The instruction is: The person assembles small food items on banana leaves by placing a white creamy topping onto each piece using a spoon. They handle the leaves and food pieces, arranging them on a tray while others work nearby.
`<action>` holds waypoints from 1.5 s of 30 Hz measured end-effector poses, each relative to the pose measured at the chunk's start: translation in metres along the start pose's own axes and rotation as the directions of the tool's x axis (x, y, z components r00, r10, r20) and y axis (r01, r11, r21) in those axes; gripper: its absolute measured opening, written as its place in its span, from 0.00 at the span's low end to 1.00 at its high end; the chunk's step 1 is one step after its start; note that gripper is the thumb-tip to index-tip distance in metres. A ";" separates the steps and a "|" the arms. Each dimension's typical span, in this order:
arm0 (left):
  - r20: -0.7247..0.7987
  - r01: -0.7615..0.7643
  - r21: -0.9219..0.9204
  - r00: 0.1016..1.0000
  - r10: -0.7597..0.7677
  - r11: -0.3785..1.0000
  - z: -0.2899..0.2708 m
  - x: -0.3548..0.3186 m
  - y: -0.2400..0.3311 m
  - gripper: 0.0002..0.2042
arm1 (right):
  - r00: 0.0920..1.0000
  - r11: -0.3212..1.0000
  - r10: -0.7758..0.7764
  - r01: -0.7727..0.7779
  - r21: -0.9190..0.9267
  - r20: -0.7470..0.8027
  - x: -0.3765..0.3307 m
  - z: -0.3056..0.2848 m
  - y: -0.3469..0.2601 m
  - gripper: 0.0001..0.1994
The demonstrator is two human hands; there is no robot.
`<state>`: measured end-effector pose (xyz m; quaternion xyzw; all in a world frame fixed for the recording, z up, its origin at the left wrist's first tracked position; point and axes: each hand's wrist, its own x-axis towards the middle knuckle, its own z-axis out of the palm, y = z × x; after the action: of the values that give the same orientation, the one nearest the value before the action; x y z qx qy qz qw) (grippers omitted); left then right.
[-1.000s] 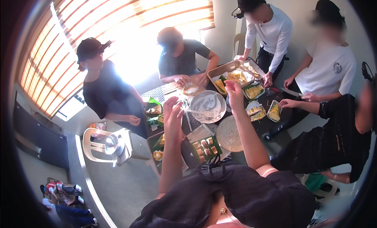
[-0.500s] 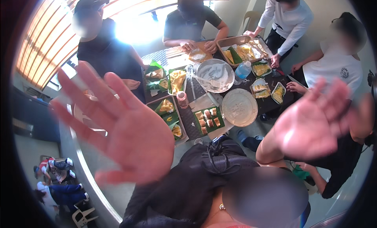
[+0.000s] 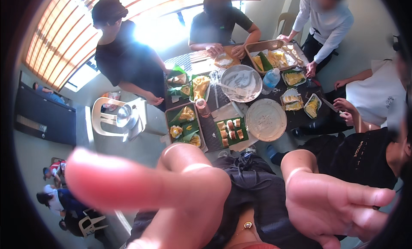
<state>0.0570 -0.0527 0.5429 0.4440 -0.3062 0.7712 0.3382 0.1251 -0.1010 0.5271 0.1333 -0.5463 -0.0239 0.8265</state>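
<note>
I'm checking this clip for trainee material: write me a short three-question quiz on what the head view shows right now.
1. True or false: the left hand and the right hand each hold food.
2. Which lies nearest the empty round plate?
A. the white plastic chair
B. the green tray of cut pieces
C. the woven basket tray
3. Fill in: the large bowl with a utensil in it sits beside a clear plastic ____.

Key
1. False: both hands are raised close to the camera, empty, well off the table.
2. B
3. bottle
</note>
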 end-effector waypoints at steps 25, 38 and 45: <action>-0.789 0.864 0.315 0.469 -0.396 0.394 -0.129 -0.180 0.025 0.31 | 0.939 0.774 0.273 -0.344 -0.532 -0.210 -0.023 -0.238 -0.018 0.26; -0.413 0.705 -0.700 -0.268 -0.870 0.115 -0.111 -0.279 -0.038 0.25 | 0.442 0.460 0.885 -0.791 -0.404 0.143 -0.140 -0.231 0.010 0.20; -0.504 0.857 -0.496 -0.152 -0.850 0.142 -0.073 -0.295 -0.057 0.26 | 0.247 0.506 0.862 -0.372 -0.778 0.443 -0.202 -0.256 0.010 0.19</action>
<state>0.1783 -0.0368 0.2593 0.1960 0.2242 0.4520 0.8409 0.2757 -0.0048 0.2546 -0.3637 -0.8268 0.1177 0.4126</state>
